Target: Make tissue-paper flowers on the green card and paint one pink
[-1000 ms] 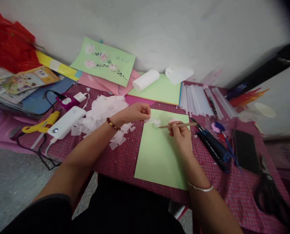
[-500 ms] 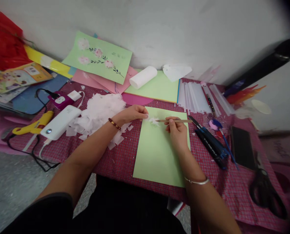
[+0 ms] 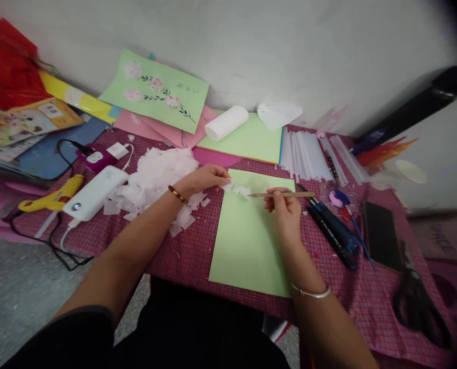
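Note:
A light green sheet of paper (image 3: 247, 246) lies in front of me. Near its top left, a small cluster of white tissue pieces (image 3: 242, 191) sits on the sheet. My left hand (image 3: 207, 178) pinches a small white tissue piece (image 3: 226, 185) at the sheet's left edge. In my right hand (image 3: 284, 210) is a thin wooden stick (image 3: 301, 194), held like a pen; its tip points left, right beside the tissue cluster. A large heap of white tissue squares (image 3: 163, 171) spreads behind and left of my left wrist.
To the left lie a white power bank (image 3: 98, 192), a yellow glue gun (image 3: 54, 197) and cables. Glue sticks (image 3: 305, 154), a black cutter (image 3: 330, 233), a phone (image 3: 382, 233) and scissors (image 3: 418, 302) lie right. A green sheet with paper flowers (image 3: 159, 89) leans behind.
My right hand has moved a little to the right, drawing the stick's tip back from the tissue cluster. My left hand has shifted slightly left, away from the cluster, still pinching tissue.

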A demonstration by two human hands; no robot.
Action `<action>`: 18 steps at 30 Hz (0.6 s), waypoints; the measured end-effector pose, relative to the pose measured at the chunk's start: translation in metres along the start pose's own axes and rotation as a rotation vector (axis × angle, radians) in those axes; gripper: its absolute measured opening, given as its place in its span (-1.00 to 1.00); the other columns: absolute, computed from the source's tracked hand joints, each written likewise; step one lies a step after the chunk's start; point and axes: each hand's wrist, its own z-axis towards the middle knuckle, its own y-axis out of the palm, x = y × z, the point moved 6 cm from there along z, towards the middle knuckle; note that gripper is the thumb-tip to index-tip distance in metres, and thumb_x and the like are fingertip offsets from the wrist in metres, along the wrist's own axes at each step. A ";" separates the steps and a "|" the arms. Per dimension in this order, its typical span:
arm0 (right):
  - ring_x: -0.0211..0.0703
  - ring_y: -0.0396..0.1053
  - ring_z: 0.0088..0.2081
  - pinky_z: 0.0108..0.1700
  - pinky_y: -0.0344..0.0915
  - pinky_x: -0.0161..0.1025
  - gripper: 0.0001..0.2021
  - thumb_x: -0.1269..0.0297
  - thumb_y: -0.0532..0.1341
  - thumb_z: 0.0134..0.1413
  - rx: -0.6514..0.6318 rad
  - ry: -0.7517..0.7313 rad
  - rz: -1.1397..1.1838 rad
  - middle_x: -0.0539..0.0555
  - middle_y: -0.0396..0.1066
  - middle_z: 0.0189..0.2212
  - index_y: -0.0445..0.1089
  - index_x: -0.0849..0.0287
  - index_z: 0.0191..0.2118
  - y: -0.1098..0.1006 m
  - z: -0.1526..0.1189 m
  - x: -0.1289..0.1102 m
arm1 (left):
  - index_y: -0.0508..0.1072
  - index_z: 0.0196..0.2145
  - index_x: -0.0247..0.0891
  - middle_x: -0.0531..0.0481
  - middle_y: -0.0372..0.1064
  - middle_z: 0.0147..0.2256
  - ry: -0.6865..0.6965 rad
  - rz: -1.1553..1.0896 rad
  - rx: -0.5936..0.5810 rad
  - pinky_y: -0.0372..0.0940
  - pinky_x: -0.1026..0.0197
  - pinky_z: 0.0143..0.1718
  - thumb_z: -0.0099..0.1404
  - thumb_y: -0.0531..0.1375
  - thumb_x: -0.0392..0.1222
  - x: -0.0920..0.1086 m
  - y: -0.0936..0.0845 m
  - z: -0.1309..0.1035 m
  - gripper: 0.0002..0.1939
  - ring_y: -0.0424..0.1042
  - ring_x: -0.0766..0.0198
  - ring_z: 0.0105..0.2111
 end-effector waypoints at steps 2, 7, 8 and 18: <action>-0.30 0.27 -0.54 -0.50 0.22 -0.32 -0.76 0.09 0.16 0.18 -0.073 0.022 -0.070 -0.02 0.37 -0.48 0.42 0.15 -0.30 0.007 0.000 0.003 | 0.47 -0.41 -0.34 0.14 0.34 -0.58 -0.001 -0.057 0.011 0.14 0.38 -0.54 0.12 0.24 -0.43 -0.001 -0.002 0.001 -0.93 0.24 0.51 -0.62; -0.29 0.27 -0.53 -0.51 0.22 -0.30 -0.76 0.10 0.14 0.19 -0.082 0.000 -0.156 0.01 0.39 -0.42 0.43 0.15 -0.27 0.012 0.003 0.005 | 0.40 -0.45 -0.33 0.12 0.36 -0.59 -0.021 -0.078 -0.052 0.20 0.36 -0.55 0.09 0.27 -0.41 -0.001 0.003 -0.001 -0.90 0.30 0.47 -0.64; -0.29 0.26 -0.53 -0.51 0.22 -0.30 -0.76 0.10 0.14 0.19 -0.071 -0.002 -0.165 0.01 0.39 -0.42 0.43 0.15 -0.27 0.011 0.004 0.005 | 0.40 -0.47 -0.33 0.11 0.35 -0.60 -0.014 -0.069 -0.077 0.20 0.36 -0.55 0.09 0.28 -0.39 0.001 0.006 -0.002 -0.90 0.29 0.47 -0.64; -0.30 0.26 -0.56 -0.53 0.19 -0.31 -0.76 0.09 0.13 0.20 0.012 0.010 -0.150 0.00 0.40 -0.44 0.41 0.15 -0.25 0.002 0.005 0.004 | 0.56 -0.47 -0.36 0.05 0.43 -0.53 0.164 0.349 -0.039 0.07 0.34 -0.49 0.04 0.22 -0.35 0.012 0.033 0.010 -0.91 0.25 0.44 -0.53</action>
